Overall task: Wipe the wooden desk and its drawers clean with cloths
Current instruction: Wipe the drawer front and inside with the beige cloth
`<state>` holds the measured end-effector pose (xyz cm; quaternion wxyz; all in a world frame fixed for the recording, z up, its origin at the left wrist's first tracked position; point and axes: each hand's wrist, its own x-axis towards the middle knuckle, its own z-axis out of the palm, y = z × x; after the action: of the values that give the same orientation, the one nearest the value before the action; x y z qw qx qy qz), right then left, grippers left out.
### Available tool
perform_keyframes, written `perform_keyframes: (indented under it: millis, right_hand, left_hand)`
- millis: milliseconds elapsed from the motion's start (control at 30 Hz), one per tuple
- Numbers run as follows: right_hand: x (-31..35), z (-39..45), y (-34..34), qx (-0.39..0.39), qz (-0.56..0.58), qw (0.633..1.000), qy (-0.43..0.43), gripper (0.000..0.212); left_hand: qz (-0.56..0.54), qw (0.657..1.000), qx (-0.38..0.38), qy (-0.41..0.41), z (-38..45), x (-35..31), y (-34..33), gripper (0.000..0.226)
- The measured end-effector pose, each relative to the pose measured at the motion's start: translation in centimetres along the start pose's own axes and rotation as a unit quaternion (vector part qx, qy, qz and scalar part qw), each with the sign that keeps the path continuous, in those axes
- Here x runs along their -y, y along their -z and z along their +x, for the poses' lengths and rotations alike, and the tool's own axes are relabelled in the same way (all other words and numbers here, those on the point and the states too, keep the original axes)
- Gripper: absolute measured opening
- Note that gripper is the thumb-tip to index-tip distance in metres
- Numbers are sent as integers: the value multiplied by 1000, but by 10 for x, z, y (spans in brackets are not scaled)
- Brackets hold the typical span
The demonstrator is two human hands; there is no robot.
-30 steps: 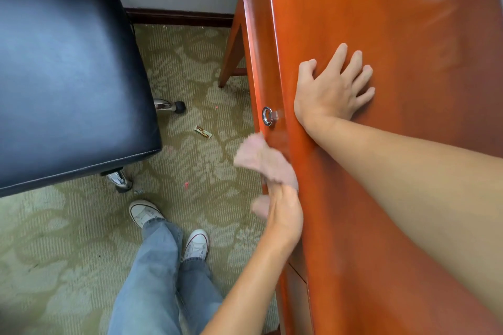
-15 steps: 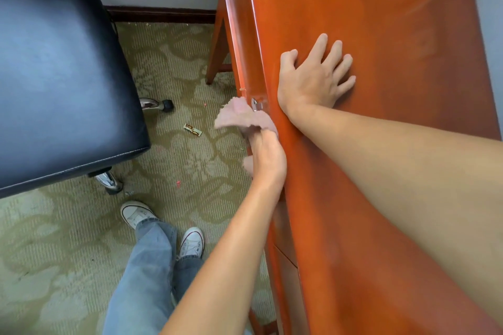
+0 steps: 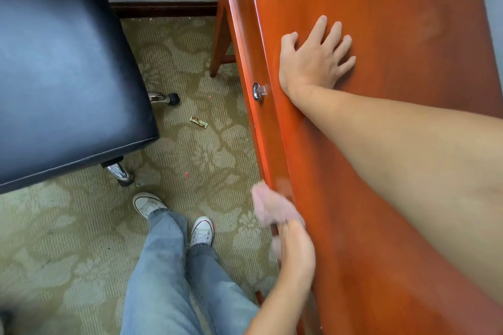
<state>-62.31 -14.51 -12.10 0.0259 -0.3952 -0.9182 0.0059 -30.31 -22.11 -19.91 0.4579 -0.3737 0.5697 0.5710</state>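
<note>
Our left hand (image 3: 295,253) holds the pink cloth (image 3: 272,207) in its grip against the drawer front (image 3: 268,128); our right hand (image 3: 313,60) lies flat, fingers spread, on the worktop (image 3: 381,8).

My right hand (image 3: 313,62) lies flat on the wooden desk (image 3: 381,22); my left hand (image 3: 296,250) grips a pink cloth (image 3: 272,207) against the drawer front (image 3: 261,122), nearer than its metal knob (image 3: 257,91).

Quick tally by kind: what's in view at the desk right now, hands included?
Hands: 2 (left hand, right hand)
Pink cloth: 1
Wooden desk: 1
Metal drawer knob: 1
Black chair: 1
White sneakers: 2
Wrapper scrap on carpet: 1
Total: 9
</note>
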Motion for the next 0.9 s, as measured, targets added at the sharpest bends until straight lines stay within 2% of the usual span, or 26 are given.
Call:
perform_keyframes:
  millis: [100,167,233,300,367,467,533,567,633,700,900]
  right_hand:
    - [0,2,-2,-8,3,1000,2,73]
    - [1,3,-3,-14,11,1000,1,73]
    - [2,3,-4,-20,11,1000,1,73]
    - [1,2,-3,-16,17,1000,2,73]
    - [1,2,-3,-16,17,1000,5,74]
    - [1,1,-2,-12,18,1000,5,73]
    - [0,2,-3,-9,15,1000,10,74]
    - [-1,2,-3,-8,15,1000,11,74]
    - [-2,2,-3,-10,13,1000,11,74]
    - [-2,1,-4,-14,12,1000,13,74]
    - [-2,2,-3,-9,10,1000,10,74]
  left_hand:
    - [28,987,-39,-155,23,-138,4,89]
    - [16,981,-60,-186,51,-191,8,82]
    - [5,984,-51,-173,61,-211,6,71]
    - [50,971,-21,-233,38,-204,11,49]
    - [-22,958,-26,-283,18,-179,19,41]
    - [-63,968,-24,-240,30,-183,40,40]
    - [-94,981,-19,-169,45,-213,46,34]
    - [-90,983,-15,-160,46,-232,49,33]
    - [-69,977,6,-202,47,-260,51,29]
    - [-54,971,15,-232,41,-278,55,15]
    - [52,968,37,-242,40,-288,80,18]
